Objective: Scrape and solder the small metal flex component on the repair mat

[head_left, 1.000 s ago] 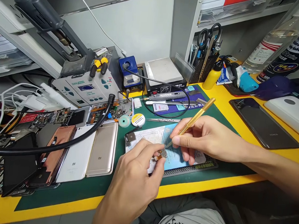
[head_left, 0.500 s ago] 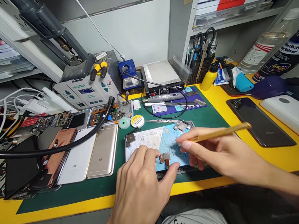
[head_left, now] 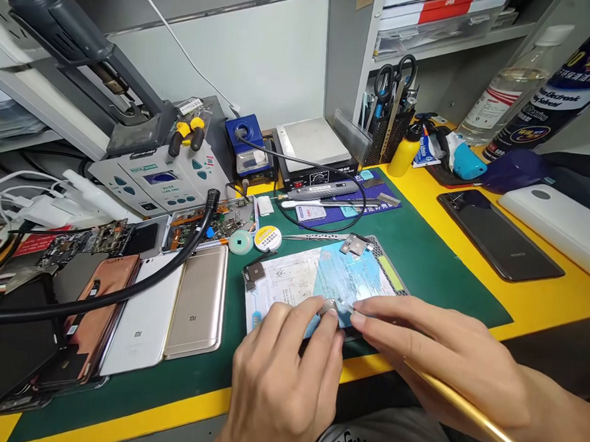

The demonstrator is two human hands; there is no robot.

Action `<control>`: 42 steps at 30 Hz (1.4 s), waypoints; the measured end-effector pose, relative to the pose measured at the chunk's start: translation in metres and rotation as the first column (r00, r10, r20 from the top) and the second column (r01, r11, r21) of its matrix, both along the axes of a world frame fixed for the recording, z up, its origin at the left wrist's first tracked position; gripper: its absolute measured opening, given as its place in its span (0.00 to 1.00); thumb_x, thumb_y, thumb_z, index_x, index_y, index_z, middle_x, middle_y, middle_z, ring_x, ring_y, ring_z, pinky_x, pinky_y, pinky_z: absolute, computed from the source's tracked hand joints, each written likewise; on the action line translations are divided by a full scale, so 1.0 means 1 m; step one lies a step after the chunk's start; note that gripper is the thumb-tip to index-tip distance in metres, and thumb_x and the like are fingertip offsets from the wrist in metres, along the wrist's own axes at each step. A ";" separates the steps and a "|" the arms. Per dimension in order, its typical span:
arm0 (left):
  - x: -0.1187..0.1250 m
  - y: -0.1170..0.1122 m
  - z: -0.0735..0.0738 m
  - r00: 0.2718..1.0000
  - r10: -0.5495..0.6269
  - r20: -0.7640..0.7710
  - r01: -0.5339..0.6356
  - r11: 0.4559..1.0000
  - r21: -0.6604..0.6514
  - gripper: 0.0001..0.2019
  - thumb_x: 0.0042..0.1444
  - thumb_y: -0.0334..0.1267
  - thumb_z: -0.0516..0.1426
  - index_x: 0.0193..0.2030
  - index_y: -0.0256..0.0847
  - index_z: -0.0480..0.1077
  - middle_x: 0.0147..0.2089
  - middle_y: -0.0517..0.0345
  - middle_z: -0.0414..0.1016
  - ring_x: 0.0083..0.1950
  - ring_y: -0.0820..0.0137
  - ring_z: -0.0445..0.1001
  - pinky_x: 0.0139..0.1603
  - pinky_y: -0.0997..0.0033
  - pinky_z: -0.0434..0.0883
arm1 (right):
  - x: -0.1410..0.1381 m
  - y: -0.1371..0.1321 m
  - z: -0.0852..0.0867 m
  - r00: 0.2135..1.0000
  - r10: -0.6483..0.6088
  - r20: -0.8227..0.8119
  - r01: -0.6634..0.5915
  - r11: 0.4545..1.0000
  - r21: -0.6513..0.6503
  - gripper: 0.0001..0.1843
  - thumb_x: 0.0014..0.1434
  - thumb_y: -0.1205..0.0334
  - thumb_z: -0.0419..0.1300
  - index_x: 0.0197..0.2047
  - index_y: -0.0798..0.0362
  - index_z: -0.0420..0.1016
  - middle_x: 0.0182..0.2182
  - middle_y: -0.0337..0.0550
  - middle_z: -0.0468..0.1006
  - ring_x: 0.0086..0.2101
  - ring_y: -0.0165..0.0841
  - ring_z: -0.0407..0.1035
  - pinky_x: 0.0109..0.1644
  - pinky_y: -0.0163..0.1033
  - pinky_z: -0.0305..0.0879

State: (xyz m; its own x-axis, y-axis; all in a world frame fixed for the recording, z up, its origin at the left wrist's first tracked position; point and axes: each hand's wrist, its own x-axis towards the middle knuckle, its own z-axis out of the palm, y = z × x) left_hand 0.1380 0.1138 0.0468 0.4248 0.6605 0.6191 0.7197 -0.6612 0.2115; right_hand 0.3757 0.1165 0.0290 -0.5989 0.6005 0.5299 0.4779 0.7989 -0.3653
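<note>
My left hand (head_left: 285, 374) is closed, its thumb and forefinger gripping a small silvery phone part (head_left: 328, 308) low on the blue and white card (head_left: 292, 274). Earlier, orange flex tabs showed on this part; now the fingers partly cover it. My right hand (head_left: 446, 363) is closed too, with a slim gold pen-shaped tool (head_left: 478, 409) tucked in it and slanting down to the right. Its thumb and forefinger meet beside the part, at a small whitish clear piece (head_left: 346, 306) that I cannot make out well. Two camera-like modules, one dark (head_left: 256, 275) and one silvery (head_left: 356, 245), lie on the card.
Tweezers (head_left: 314, 237) and a round yellow-labelled tin (head_left: 268, 238) lie behind the card. A black hose (head_left: 161, 281) crosses over several phones at left. A dark phone (head_left: 499, 235) lies at right. Behind stand a heating plate (head_left: 312, 145) and soldering station (head_left: 249, 145).
My right hand has moved down and in towards the left; the gold tool swung from pointing up right to down right. My left thumb and forefinger have closed on the small part.
</note>
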 end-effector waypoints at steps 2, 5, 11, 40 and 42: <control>0.000 0.001 -0.002 1.000 -0.005 -0.017 0.005 1.000 0.019 0.11 0.58 0.26 0.64 0.49 0.32 0.79 0.48 0.46 0.85 0.37 0.61 0.75 0.33 0.60 0.74 | -0.001 0.000 0.001 1.000 0.006 0.030 -0.009 0.997 0.077 0.22 0.69 0.77 0.54 0.65 0.65 0.73 0.59 0.60 0.76 0.60 0.39 0.72 0.62 0.39 0.71; 0.001 0.002 -0.005 1.000 0.001 -0.025 0.000 0.999 0.040 0.11 0.58 0.26 0.64 0.48 0.32 0.80 0.47 0.47 0.85 0.36 0.61 0.73 0.33 0.60 0.72 | -0.006 0.001 0.008 0.997 0.003 0.074 -0.011 0.994 0.108 0.19 0.73 0.74 0.50 0.61 0.66 0.75 0.57 0.60 0.78 0.56 0.38 0.73 0.58 0.38 0.72; 0.000 0.002 -0.011 1.000 0.006 -0.005 -0.006 0.999 0.035 0.11 0.58 0.28 0.64 0.48 0.33 0.80 0.49 0.48 0.85 0.37 0.60 0.74 0.34 0.59 0.71 | -0.010 -0.001 0.015 0.989 -0.016 0.146 0.002 0.995 0.098 0.22 0.76 0.70 0.43 0.62 0.63 0.73 0.55 0.58 0.81 0.50 0.41 0.76 0.48 0.40 0.75; -0.003 0.006 -0.016 0.999 0.025 0.041 -0.023 0.998 -0.056 0.12 0.57 0.25 0.65 0.49 0.35 0.79 0.44 0.52 0.84 0.39 0.64 0.76 0.35 0.64 0.72 | -0.006 0.019 0.037 0.969 0.106 0.222 -0.096 0.994 -0.055 0.22 0.73 0.68 0.45 0.62 0.62 0.74 0.55 0.55 0.82 0.54 0.39 0.77 0.49 0.35 0.77; -0.002 0.005 -0.016 0.998 0.034 0.059 -0.030 0.997 -0.077 0.12 0.57 0.24 0.65 0.48 0.35 0.79 0.44 0.53 0.84 0.39 0.65 0.76 0.37 0.64 0.72 | -0.006 0.020 0.037 0.967 0.119 0.224 -0.107 0.992 -0.065 0.22 0.73 0.69 0.46 0.62 0.62 0.73 0.55 0.55 0.82 0.53 0.38 0.77 0.46 0.35 0.77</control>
